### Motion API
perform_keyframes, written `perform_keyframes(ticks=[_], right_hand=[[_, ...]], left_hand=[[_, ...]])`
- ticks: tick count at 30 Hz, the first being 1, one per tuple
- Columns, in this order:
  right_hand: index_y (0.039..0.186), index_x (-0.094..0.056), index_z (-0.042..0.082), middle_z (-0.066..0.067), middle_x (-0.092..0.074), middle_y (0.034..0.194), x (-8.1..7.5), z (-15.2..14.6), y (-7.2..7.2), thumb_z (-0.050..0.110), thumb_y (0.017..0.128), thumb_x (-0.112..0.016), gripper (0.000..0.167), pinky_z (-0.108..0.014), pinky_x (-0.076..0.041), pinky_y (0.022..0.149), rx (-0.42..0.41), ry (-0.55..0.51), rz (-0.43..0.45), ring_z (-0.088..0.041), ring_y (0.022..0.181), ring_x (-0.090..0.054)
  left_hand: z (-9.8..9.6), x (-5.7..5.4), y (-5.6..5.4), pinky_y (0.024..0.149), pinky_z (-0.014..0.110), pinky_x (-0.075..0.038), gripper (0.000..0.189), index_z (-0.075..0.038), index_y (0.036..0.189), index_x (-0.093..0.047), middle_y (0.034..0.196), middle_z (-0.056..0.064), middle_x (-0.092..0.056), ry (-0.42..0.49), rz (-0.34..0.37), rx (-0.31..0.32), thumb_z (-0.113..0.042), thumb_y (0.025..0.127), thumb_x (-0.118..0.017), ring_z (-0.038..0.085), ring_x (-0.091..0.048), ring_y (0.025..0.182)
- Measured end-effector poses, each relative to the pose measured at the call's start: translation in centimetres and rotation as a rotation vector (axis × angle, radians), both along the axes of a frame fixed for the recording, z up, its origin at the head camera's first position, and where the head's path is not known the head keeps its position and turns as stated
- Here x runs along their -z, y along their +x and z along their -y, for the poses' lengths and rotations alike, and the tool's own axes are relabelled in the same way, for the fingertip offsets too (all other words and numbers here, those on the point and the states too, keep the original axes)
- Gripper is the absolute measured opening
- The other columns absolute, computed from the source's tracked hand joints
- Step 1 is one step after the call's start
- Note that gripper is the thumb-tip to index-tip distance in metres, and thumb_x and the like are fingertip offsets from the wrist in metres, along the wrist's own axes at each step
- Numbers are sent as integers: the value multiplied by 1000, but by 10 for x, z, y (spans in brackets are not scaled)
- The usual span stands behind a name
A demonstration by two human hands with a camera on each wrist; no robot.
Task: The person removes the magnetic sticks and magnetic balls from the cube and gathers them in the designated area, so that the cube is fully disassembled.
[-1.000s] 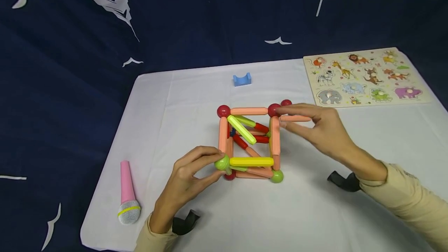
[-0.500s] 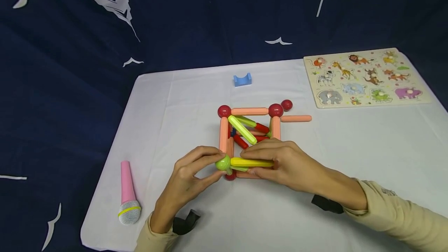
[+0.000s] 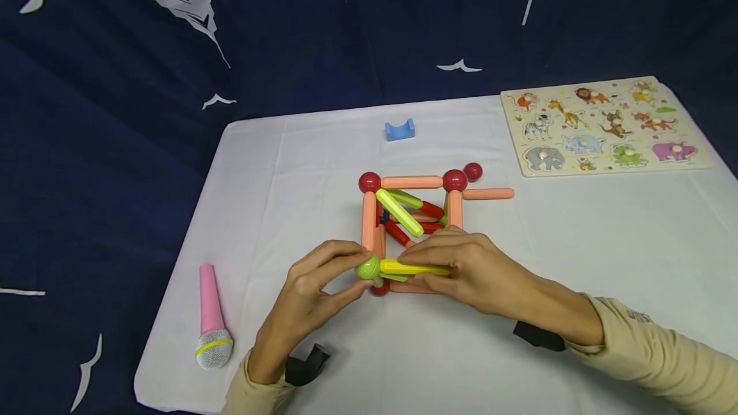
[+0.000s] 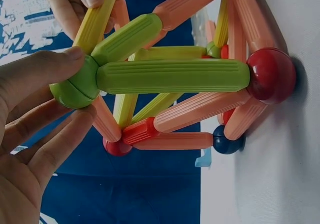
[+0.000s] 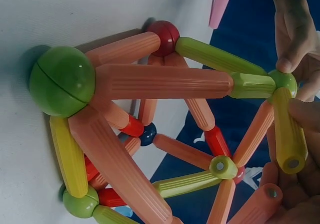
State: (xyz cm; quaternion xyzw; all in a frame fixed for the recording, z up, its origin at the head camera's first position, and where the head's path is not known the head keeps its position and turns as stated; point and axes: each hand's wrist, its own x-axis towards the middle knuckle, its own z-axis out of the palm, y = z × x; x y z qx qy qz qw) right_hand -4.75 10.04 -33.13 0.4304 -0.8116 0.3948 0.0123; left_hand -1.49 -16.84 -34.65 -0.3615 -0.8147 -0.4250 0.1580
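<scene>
A box-like frame [image 3: 412, 182] of magnetic building sticks and balls stands mid-table, with salmon, lime, yellow and red sticks. At its near upper left corner my left hand [image 3: 319, 284] pinches a green ball [image 4: 80, 86] between thumb and fingers. A lime stick [image 4: 172, 76] runs from that ball down to a red ball [image 4: 272, 76] on the table. My right hand [image 3: 481, 268] grips a yellow stick [image 3: 415, 268] that reaches right from the green ball. In the right wrist view the yellow stick's magnet end points toward the camera, beside a salmon stick [image 5: 260, 204] with a bare end.
A loose salmon stick [image 3: 489, 194] and small red ball [image 3: 473, 171] lie right of the frame. Behind it sits a blue cradle-shaped block [image 3: 400, 130]. An animal puzzle board [image 3: 605, 127] occupies the back right; a pink toy microphone [image 3: 212, 319] lies at left.
My right hand has come from the frame's far right corner, nearer and leftward, and taken the yellow stick. The left hand stays on the green ball.
</scene>
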Motion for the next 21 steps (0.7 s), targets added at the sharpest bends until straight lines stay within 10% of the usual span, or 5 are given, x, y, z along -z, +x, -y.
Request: perform_keyframes(ticks=[10, 21], right_hand=[[110, -77, 14, 10, -72, 108, -9, -12, 2, -1, 74, -83, 40, -26, -54, 85, 1, -71, -20, -13, 102, -64], [115, -75, 16, 6, -72, 110, -31, -71, -14, -9, 70, -83, 52, -11, -50, 80, 305, -128, -6, -3, 105, -62]], left_hand=[[-2, -1, 0, 88, 22, -53, 44, 2, 111, -71, 111, 9, -65, -12, -4, 1, 8, 70, -85, 21, -64, 98], [-1, 1, 0, 89, 22, -53, 43, 3, 110, -72, 111, 10, -65, -13, -10, 2, 7, 70, -85, 21, -65, 98]])
